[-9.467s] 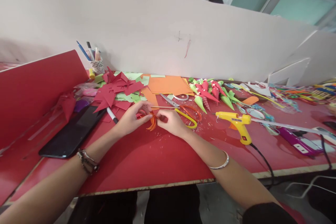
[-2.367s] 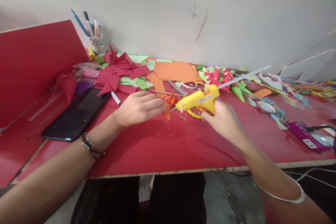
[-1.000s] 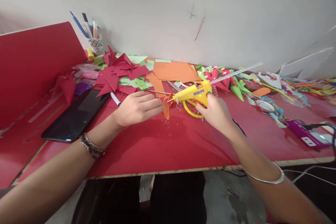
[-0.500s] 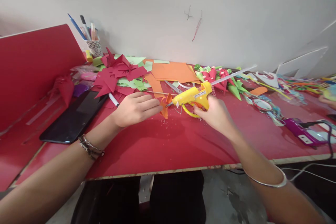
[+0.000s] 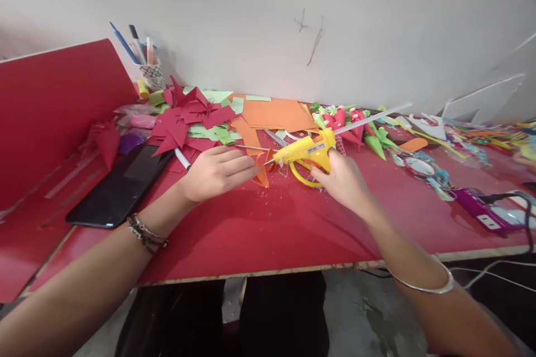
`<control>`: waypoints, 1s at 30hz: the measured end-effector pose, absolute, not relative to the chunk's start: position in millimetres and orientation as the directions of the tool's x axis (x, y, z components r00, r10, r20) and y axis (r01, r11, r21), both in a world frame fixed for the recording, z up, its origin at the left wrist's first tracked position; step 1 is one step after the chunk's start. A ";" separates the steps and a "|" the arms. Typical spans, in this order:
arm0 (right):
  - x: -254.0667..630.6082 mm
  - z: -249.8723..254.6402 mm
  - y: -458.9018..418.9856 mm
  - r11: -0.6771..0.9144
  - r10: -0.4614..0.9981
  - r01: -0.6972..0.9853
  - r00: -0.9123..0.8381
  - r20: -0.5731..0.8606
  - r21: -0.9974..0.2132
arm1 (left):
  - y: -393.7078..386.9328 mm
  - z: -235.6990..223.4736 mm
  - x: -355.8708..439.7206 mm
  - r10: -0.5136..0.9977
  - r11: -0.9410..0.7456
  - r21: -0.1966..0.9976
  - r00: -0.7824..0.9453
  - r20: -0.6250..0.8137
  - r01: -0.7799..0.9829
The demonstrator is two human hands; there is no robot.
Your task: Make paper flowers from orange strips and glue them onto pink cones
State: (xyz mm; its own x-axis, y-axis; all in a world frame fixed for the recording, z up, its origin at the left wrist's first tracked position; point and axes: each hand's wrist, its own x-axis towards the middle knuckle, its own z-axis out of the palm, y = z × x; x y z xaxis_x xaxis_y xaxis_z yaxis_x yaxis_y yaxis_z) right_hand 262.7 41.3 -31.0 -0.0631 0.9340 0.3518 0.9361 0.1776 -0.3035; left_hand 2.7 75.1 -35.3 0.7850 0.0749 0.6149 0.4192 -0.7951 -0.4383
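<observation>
Your small, curled orange paper piece (image 5: 262, 177) is above the red table (image 5: 251, 240), pinched by your left hand's (image 5: 218, 174) fingertips. The yellow plastic glue gun (image 5: 307, 150) points its tip there; I can't tell if they touch. Your right hand's (image 5: 345, 181) fingers wrap its handle. A flat black phone (image 5: 121, 187) lies near your left wrist.

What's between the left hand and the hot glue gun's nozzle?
Head view: an orange paper piece, at the fingertips of the left hand. Whether the nozzle of the hot glue gun touches it is unclear.
</observation>
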 end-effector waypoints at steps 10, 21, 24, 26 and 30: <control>305.0 -34.9 36.5 -0.054 0.904 0.918 0.212 0.372 -0.394 | 78.2 -43.7 3.6 0.185 -0.840 -0.281 0.732 0.656 0.464; 410.2 -78.7 24.4 -0.371 0.877 0.881 0.436 0.200 -0.292 | 84.6 -51.3 9.3 0.516 -0.855 0.357 0.687 0.511 0.376; 412.8 -82.9 24.6 -0.308 0.903 0.906 0.375 0.212 -0.289 | 86.7 -52.3 9.1 0.536 -0.837 0.424 0.674 0.508 0.346; 412.6 -82.3 23.3 -0.277 0.916 0.913 0.345 0.204 -0.300 | 88.3 -53.3 8.4 0.551 -0.825 0.453 0.653 0.520 0.337; 414.1 -78.4 13.5 -0.284 0.913 0.897 0.361 0.190 -0.339 | 90.5 -54.4 6.7 0.574 -0.809 0.479 0.632 0.520 0.341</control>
